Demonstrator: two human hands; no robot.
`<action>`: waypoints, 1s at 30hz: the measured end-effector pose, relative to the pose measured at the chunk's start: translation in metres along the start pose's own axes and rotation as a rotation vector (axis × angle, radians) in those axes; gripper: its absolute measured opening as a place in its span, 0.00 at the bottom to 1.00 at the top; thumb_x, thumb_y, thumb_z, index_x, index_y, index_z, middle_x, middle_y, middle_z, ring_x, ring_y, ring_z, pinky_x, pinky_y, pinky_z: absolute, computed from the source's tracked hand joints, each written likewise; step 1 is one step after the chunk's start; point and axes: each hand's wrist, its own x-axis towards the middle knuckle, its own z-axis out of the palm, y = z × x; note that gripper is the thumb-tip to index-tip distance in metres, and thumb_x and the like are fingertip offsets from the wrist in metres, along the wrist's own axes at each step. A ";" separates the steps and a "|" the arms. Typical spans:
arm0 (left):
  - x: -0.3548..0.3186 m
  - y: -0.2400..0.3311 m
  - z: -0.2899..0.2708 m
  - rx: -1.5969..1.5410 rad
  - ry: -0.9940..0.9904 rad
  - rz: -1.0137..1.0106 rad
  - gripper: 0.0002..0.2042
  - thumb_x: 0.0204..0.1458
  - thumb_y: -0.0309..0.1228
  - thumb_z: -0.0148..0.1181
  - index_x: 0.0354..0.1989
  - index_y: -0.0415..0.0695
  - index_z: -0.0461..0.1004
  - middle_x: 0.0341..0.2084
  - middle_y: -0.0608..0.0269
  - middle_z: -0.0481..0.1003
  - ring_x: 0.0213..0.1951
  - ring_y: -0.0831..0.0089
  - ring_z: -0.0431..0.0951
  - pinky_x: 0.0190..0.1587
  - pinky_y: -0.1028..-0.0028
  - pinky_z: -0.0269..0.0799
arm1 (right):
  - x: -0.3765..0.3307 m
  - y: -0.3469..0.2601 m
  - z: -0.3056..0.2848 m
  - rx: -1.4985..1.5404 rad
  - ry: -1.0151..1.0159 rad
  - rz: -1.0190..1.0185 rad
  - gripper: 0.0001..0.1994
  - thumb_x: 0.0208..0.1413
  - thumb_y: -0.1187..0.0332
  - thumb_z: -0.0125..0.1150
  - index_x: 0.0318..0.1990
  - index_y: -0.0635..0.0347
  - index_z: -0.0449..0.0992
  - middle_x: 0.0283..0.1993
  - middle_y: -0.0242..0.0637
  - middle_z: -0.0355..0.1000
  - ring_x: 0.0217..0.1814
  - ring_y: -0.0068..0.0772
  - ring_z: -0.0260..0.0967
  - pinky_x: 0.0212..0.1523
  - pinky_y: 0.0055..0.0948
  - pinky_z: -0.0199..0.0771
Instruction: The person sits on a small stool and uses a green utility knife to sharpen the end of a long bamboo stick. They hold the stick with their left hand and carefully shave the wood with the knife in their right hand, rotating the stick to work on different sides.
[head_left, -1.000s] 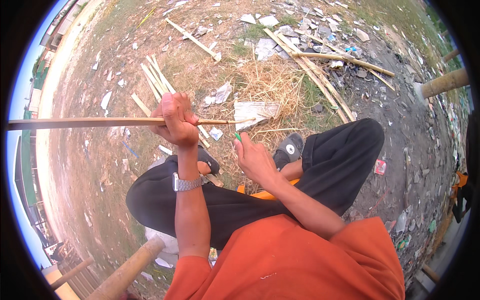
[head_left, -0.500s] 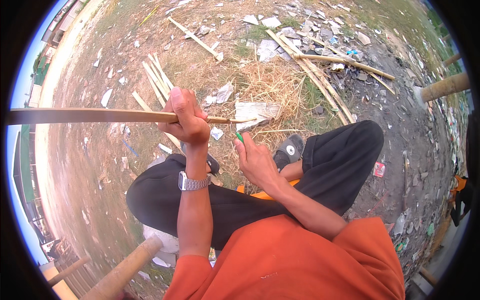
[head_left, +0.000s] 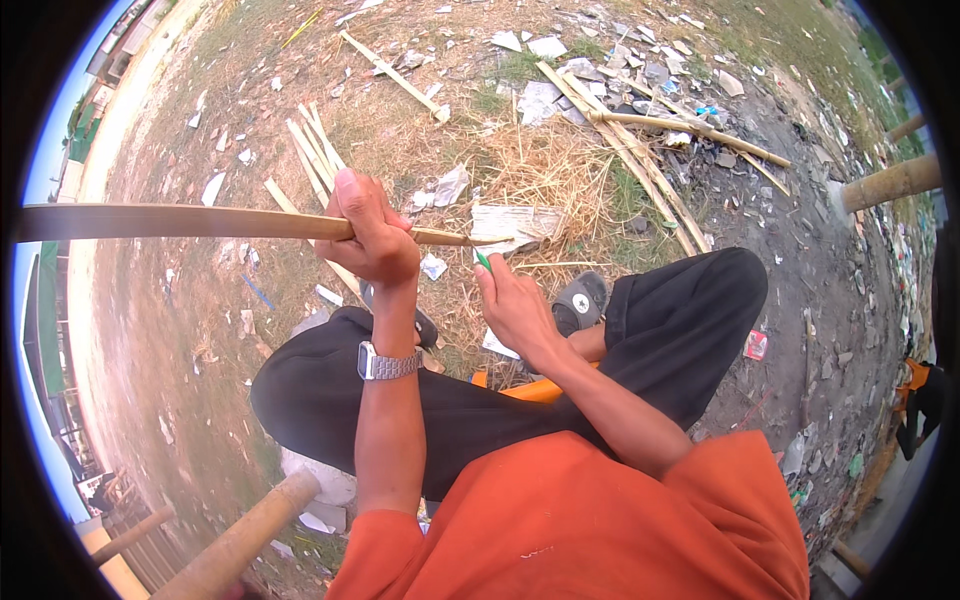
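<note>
Over my lap, my left hand [head_left: 372,232] clenches the bamboo strip [head_left: 200,222] level, pointed tip right; my right hand [head_left: 518,308] grips a green-handled knife [head_left: 483,261] just below it. A slipping blade could catch my left fingers, I think.

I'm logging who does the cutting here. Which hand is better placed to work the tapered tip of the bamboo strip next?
Probably the right hand: it holds a green-handled tool just below the bamboo strip tip. The left hand is clamped around the strip, steadying it.
</note>
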 end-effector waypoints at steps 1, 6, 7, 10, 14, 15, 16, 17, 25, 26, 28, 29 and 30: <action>-0.001 0.000 -0.001 0.010 0.006 0.007 0.22 0.61 0.31 0.43 0.11 0.43 0.57 0.05 0.71 0.54 0.08 0.85 0.52 0.12 0.80 0.44 | -0.001 -0.008 0.000 0.016 0.013 -0.040 0.14 0.64 0.58 0.40 0.39 0.62 0.62 0.21 0.60 0.68 0.27 0.66 0.68 0.29 0.57 0.64; 0.000 -0.001 0.001 0.032 0.042 0.018 0.23 0.61 0.31 0.43 0.10 0.43 0.57 0.05 0.71 0.55 0.08 0.84 0.53 0.12 0.80 0.45 | 0.005 0.041 0.020 -0.102 0.011 0.122 0.15 0.64 0.57 0.39 0.41 0.62 0.62 0.21 0.60 0.68 0.28 0.68 0.67 0.30 0.58 0.64; -0.001 -0.001 -0.003 0.048 0.055 0.012 0.23 0.61 0.31 0.43 0.10 0.43 0.57 0.05 0.71 0.55 0.08 0.84 0.53 0.12 0.80 0.45 | 0.005 0.027 0.013 -0.082 -0.010 0.087 0.15 0.64 0.57 0.39 0.42 0.62 0.62 0.22 0.60 0.68 0.28 0.67 0.67 0.30 0.58 0.65; -0.002 0.002 0.000 0.024 0.018 0.058 0.23 0.61 0.31 0.43 0.10 0.42 0.58 0.05 0.70 0.56 0.08 0.84 0.54 0.12 0.80 0.45 | 0.004 0.002 0.008 -0.005 -0.014 0.021 0.15 0.64 0.57 0.39 0.43 0.61 0.62 0.23 0.60 0.69 0.30 0.66 0.69 0.31 0.57 0.67; -0.001 0.002 0.007 0.067 0.061 0.045 0.23 0.60 0.30 0.43 0.09 0.46 0.53 0.04 0.70 0.54 0.07 0.84 0.51 0.12 0.80 0.45 | 0.014 0.073 0.028 -0.193 0.035 0.120 0.15 0.64 0.57 0.38 0.41 0.61 0.62 0.21 0.61 0.68 0.28 0.67 0.68 0.31 0.58 0.66; -0.001 0.001 0.008 0.073 0.070 0.046 0.23 0.60 0.30 0.43 0.09 0.46 0.53 0.04 0.70 0.54 0.07 0.84 0.51 0.12 0.80 0.46 | 0.017 0.058 0.021 -0.165 0.034 0.110 0.15 0.64 0.57 0.38 0.41 0.61 0.62 0.22 0.61 0.69 0.29 0.67 0.68 0.32 0.57 0.67; -0.004 0.001 0.006 0.094 0.086 0.042 0.23 0.60 0.30 0.43 0.09 0.46 0.54 0.04 0.70 0.54 0.07 0.84 0.51 0.12 0.80 0.46 | 0.016 0.042 0.018 -0.136 0.015 0.102 0.15 0.64 0.58 0.38 0.41 0.61 0.62 0.23 0.60 0.69 0.29 0.67 0.69 0.32 0.57 0.68; -0.005 0.002 0.003 0.115 0.101 0.041 0.23 0.60 0.30 0.43 0.09 0.46 0.54 0.04 0.70 0.54 0.07 0.84 0.51 0.12 0.80 0.46 | 0.015 0.031 0.020 -0.107 -0.004 0.094 0.15 0.64 0.58 0.38 0.41 0.62 0.63 0.24 0.60 0.70 0.30 0.67 0.69 0.33 0.57 0.68; 0.001 -0.002 0.000 0.159 0.115 0.025 0.23 0.61 0.35 0.44 0.11 0.42 0.61 0.05 0.70 0.56 0.07 0.82 0.56 0.11 0.80 0.48 | 0.020 0.085 0.040 -0.144 0.012 0.184 0.15 0.64 0.57 0.39 0.42 0.62 0.63 0.27 0.63 0.70 0.34 0.67 0.69 0.35 0.58 0.67; -0.003 -0.002 -0.001 0.168 0.121 0.027 0.23 0.61 0.35 0.45 0.11 0.42 0.61 0.05 0.70 0.56 0.07 0.82 0.56 0.11 0.80 0.48 | 0.019 0.072 0.040 -0.063 0.025 0.132 0.15 0.64 0.57 0.39 0.42 0.62 0.63 0.26 0.63 0.70 0.33 0.67 0.69 0.35 0.58 0.67; -0.003 0.001 0.005 0.168 0.119 0.040 0.23 0.61 0.36 0.45 0.11 0.42 0.61 0.05 0.70 0.57 0.07 0.82 0.56 0.11 0.80 0.49 | 0.028 0.090 0.057 -0.034 0.076 0.144 0.15 0.64 0.57 0.39 0.42 0.62 0.63 0.25 0.63 0.70 0.32 0.68 0.69 0.35 0.58 0.66; -0.003 0.001 0.006 0.169 0.144 0.024 0.23 0.61 0.36 0.45 0.11 0.42 0.61 0.05 0.70 0.57 0.07 0.82 0.56 0.12 0.80 0.49 | 0.031 0.101 0.064 -0.020 0.103 0.151 0.15 0.64 0.57 0.39 0.42 0.61 0.63 0.25 0.63 0.69 0.32 0.68 0.68 0.34 0.58 0.66; 0.000 0.001 0.006 0.167 0.174 0.015 0.23 0.61 0.36 0.45 0.11 0.42 0.61 0.04 0.70 0.57 0.07 0.82 0.56 0.12 0.80 0.49 | 0.035 0.101 0.056 -0.103 0.069 0.187 0.15 0.64 0.57 0.39 0.42 0.61 0.63 0.25 0.64 0.69 0.32 0.70 0.67 0.35 0.58 0.66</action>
